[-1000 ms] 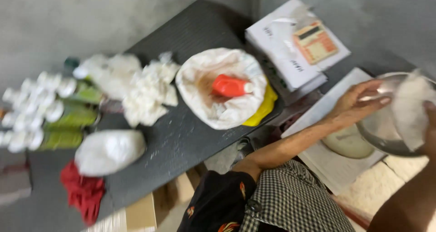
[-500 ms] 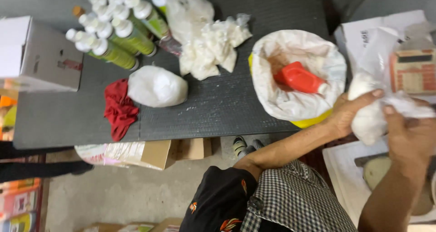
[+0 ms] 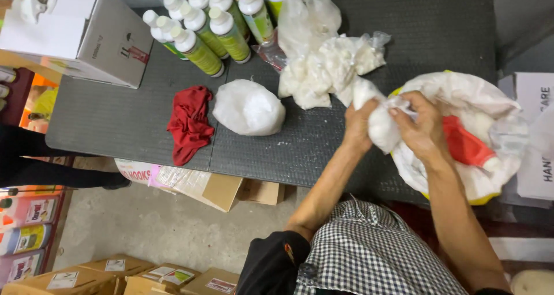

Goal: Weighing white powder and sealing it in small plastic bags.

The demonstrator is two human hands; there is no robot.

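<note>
Both my hands grip one small clear plastic bag of white powder (image 3: pixel 382 129) above the dark table's (image 3: pixel 115 122) right part. My left hand (image 3: pixel 358 122) cups the bag from the left. My right hand (image 3: pixel 418 124) pinches its twisted top. Just right of them sits a large white sack (image 3: pixel 461 96) of powder, open at the top, with a red scoop (image 3: pixel 464 145) lying inside. A heap of filled small bags (image 3: pixel 329 70) lies beyond my left hand. A tied round white bag (image 3: pixel 249 107) rests at the table's middle.
A red cloth (image 3: pixel 189 122) lies left of the round bag. Several green bottles with white caps (image 3: pixel 205 23) stand at the back. A cardboard box (image 3: pixel 75 32) sits at the back left. More boxes (image 3: pixel 190 179) lie on the floor under the table's front edge.
The view has swung left over the table. My hands carried the small white bag leftward, from beside the sack to in front of its rim, and now twist its top.
</note>
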